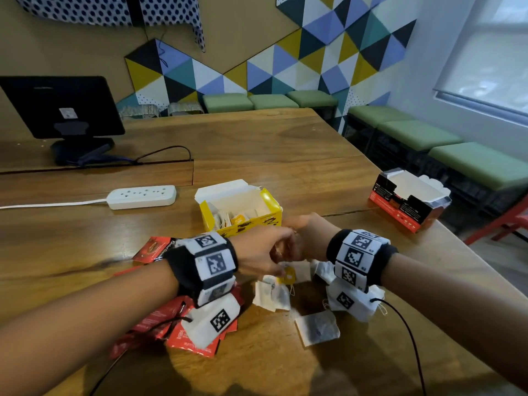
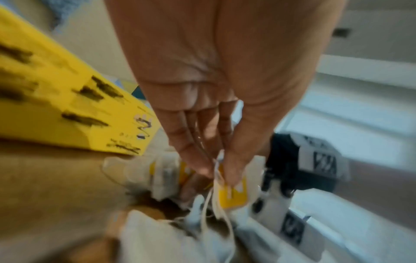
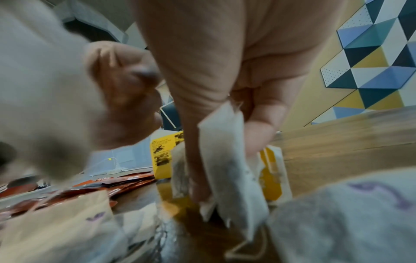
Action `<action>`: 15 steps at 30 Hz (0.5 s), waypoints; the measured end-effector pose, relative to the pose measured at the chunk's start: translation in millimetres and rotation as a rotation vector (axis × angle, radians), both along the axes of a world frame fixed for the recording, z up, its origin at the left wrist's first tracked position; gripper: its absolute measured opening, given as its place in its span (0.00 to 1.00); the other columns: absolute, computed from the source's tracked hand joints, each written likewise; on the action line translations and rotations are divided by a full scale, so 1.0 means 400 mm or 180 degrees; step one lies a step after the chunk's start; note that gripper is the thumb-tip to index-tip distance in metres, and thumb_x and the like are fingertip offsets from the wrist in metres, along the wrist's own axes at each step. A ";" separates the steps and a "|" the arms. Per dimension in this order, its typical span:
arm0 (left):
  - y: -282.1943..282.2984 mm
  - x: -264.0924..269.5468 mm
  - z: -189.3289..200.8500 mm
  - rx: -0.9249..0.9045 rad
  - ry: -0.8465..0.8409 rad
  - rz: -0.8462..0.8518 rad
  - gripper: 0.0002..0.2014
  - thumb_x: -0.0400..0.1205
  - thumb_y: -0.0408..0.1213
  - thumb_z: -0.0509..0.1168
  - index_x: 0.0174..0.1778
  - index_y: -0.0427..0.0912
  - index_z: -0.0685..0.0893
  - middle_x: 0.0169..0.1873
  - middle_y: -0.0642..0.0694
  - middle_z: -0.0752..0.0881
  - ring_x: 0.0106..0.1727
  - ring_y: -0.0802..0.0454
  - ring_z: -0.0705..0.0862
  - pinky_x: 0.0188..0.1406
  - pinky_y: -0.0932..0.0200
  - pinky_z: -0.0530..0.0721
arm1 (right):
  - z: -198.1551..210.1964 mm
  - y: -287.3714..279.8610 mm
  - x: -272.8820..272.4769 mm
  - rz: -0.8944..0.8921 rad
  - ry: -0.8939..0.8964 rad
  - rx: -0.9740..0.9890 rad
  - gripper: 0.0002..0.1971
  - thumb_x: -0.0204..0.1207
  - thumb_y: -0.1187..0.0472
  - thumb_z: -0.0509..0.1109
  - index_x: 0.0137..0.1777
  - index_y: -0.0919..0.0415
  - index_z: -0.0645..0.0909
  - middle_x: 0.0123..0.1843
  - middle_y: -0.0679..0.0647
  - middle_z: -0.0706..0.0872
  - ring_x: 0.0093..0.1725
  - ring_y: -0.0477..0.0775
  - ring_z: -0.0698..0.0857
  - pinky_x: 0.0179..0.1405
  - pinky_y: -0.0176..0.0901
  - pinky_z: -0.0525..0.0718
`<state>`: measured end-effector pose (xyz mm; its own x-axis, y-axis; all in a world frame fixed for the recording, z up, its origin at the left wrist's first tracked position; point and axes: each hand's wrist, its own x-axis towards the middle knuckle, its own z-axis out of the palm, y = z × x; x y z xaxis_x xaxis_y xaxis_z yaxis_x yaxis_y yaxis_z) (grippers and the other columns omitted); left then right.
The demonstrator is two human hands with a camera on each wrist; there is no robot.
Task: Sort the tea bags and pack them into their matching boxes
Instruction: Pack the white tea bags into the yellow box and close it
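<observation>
- The yellow box (image 1: 238, 208) stands open near the middle of the table (image 1: 257, 144), flaps up, and already holds several paper tea bags with yellow tags, so part of the yellow sort appears done.
- The red and black box (image 1: 410, 200) sits open at the right edge of the table; its inside looks white and bare from the head view, though the bottom is not fully visible, so packing there has probably not begun.
- A heap of red foil sachets (image 1: 177, 330) lies by the near left edge, partly under the left forearm, none of them in a box.
- Loose white tea bags (image 1: 274, 295) remain scattered toward the near edge in front of the yellow box; one more lies flat closer to the person (image 1: 317, 328).
- The left hand (image 2: 213, 106) pinches a string and its yellow tag (image 2: 234, 197) between thumb and fingertips, just above the loose pile.
- The right hand (image 3: 225, 89) grips a paper tea bag (image 3: 227, 169) between thumb and fingers, close against the left hand.
- Judged from this, the task is somewhere short of halfway: the remaining yellow-tag bags need untangling and boxing, then the whole red heap has to go into the red and black box.
</observation>
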<state>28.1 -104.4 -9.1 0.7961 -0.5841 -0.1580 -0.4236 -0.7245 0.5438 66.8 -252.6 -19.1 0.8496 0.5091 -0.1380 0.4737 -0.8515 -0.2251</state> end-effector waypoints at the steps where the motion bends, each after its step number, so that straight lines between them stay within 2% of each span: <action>1: -0.005 0.007 -0.007 0.0193 -0.0260 0.0090 0.17 0.71 0.35 0.75 0.53 0.42 0.77 0.52 0.45 0.83 0.52 0.48 0.82 0.51 0.53 0.80 | 0.003 0.003 -0.003 0.0008 0.0064 -0.0140 0.07 0.72 0.62 0.70 0.46 0.53 0.75 0.37 0.43 0.77 0.42 0.46 0.77 0.32 0.25 0.75; 2: -0.006 0.012 -0.015 0.0246 -0.0367 0.0193 0.18 0.70 0.34 0.75 0.50 0.42 0.75 0.51 0.44 0.82 0.51 0.47 0.80 0.49 0.52 0.79 | 0.010 0.012 -0.006 0.0062 0.0102 -0.0321 0.06 0.74 0.59 0.68 0.45 0.53 0.72 0.38 0.43 0.76 0.45 0.47 0.78 0.38 0.27 0.76; 4: -0.011 0.022 -0.029 0.0105 -0.0302 0.0328 0.21 0.68 0.30 0.75 0.46 0.42 0.68 0.45 0.45 0.78 0.45 0.48 0.77 0.41 0.55 0.76 | 0.023 0.020 -0.013 0.0157 0.0178 -0.0587 0.08 0.75 0.58 0.67 0.52 0.59 0.77 0.48 0.50 0.81 0.50 0.50 0.79 0.50 0.37 0.77; 5: -0.015 0.025 -0.033 0.0032 -0.0270 0.0390 0.23 0.67 0.30 0.76 0.46 0.43 0.66 0.44 0.46 0.76 0.42 0.49 0.75 0.36 0.58 0.74 | 0.028 0.021 -0.015 0.0114 0.0236 -0.0550 0.11 0.75 0.59 0.67 0.56 0.62 0.78 0.51 0.53 0.83 0.50 0.51 0.79 0.50 0.38 0.77; 7: -0.023 0.030 -0.037 -0.0029 -0.0331 0.0520 0.24 0.67 0.30 0.76 0.46 0.43 0.65 0.45 0.46 0.72 0.38 0.52 0.70 0.29 0.62 0.67 | 0.031 0.011 -0.017 0.0049 0.0258 -0.0203 0.13 0.74 0.63 0.68 0.58 0.63 0.79 0.51 0.56 0.84 0.46 0.51 0.78 0.44 0.37 0.75; 9: -0.027 0.032 -0.042 -0.0023 -0.0435 0.0609 0.25 0.68 0.31 0.76 0.46 0.43 0.64 0.46 0.47 0.70 0.40 0.52 0.68 0.30 0.60 0.61 | 0.027 -0.007 -0.016 0.0043 0.0226 0.0117 0.12 0.73 0.62 0.69 0.57 0.59 0.80 0.53 0.55 0.86 0.46 0.50 0.79 0.43 0.35 0.75; 11: -0.023 0.037 -0.050 -0.0051 -0.0472 0.0655 0.24 0.68 0.30 0.74 0.46 0.44 0.64 0.46 0.47 0.69 0.44 0.51 0.68 0.33 0.63 0.63 | 0.022 -0.021 -0.015 0.0114 0.0237 0.0193 0.13 0.73 0.55 0.70 0.57 0.56 0.81 0.55 0.52 0.86 0.45 0.47 0.78 0.43 0.33 0.74; 13: -0.019 0.041 -0.053 -0.0049 -0.0496 0.0632 0.23 0.68 0.32 0.74 0.47 0.45 0.64 0.46 0.47 0.70 0.45 0.50 0.70 0.34 0.62 0.66 | 0.020 -0.020 -0.020 0.0176 0.0308 0.0045 0.21 0.70 0.45 0.72 0.59 0.55 0.80 0.55 0.50 0.86 0.48 0.48 0.80 0.48 0.37 0.76; 15: -0.019 0.043 -0.053 -0.0033 -0.0498 0.0591 0.22 0.69 0.32 0.74 0.47 0.44 0.65 0.46 0.47 0.71 0.44 0.50 0.70 0.32 0.61 0.68 | 0.013 -0.006 -0.028 0.0274 0.0318 -0.0387 0.25 0.68 0.42 0.73 0.60 0.56 0.79 0.56 0.51 0.86 0.53 0.51 0.82 0.56 0.44 0.80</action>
